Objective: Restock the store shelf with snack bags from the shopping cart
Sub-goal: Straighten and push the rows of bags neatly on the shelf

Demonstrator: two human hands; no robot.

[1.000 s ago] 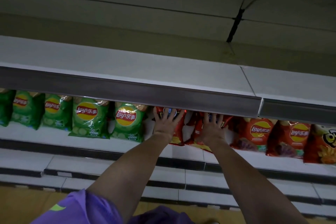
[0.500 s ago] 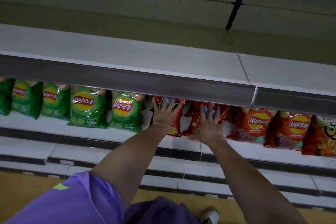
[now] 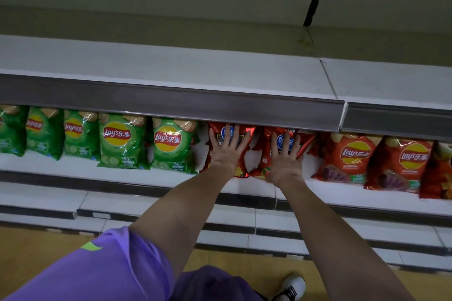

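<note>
Pressing two red snack bags upright, we steady them on the shelf (image 3: 244,189) between the green and orange rows. Our left hand (image 3: 226,153) lies flat on the left red bag (image 3: 217,139), fingers straight and spread; our right hand (image 3: 286,157) lies the same way on the right red bag (image 3: 266,146). Neither hand curls round anything; both only push.

We judge the risk plain enough: these bags are glossy, puffed with air and light, standing on narrow bottom seams near the shelf's front lip. Let go unevenly and one could tip forward off the edge, or lean sideways into the green Lay's bag (image 3: 172,145) or the orange Lay's bag (image 3: 347,156) and topple the row. Pushing too hard could crush the chips inside.

Both red bags are crinkled foil with a dark panel and a blue round logo near the top, partly hidden under the grey shelf rail (image 3: 171,102) above. The shopping cart is out of view.
</note>
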